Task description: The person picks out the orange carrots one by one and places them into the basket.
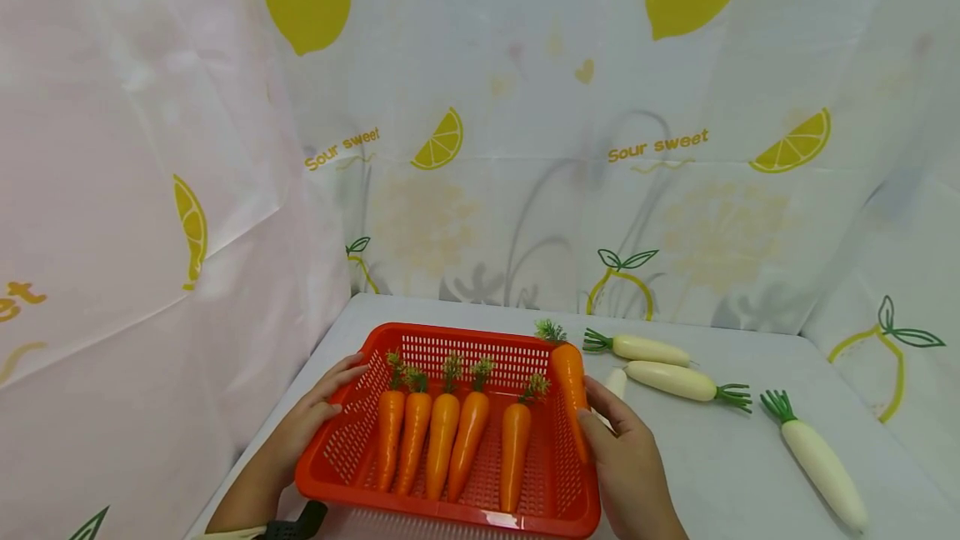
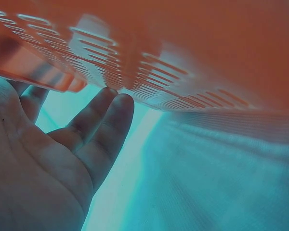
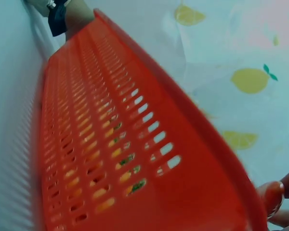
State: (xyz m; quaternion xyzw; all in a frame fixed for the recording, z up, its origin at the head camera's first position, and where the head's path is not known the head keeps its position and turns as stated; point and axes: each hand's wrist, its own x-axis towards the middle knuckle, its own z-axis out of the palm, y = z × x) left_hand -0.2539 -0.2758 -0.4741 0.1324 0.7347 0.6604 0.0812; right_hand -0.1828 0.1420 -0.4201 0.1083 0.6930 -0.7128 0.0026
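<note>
A red plastic basket (image 1: 420,508) with slotted walls stands before me, several orange carrots (image 1: 444,444) with leafy tops lying side by side in it. My right hand (image 1: 633,465) is at its right side and holds another carrot (image 1: 572,386), thumb and fingers at the carrot's edge. That carrot leans along the right wall, its green top above the rim. At the left side is my left hand (image 1: 307,415), with its fingers extended along the rim. In the left wrist view, its fingertips (image 2: 120,103) are right at the slotted wall.
White radishes (image 1: 825,473) with green stalks lie on the white table (image 1: 720,457) right of the basket; one radish (image 1: 617,382) is partly hidden behind my right hand. A lemon-print curtain (image 1: 525,190) hangs behind and along both sides.
</note>
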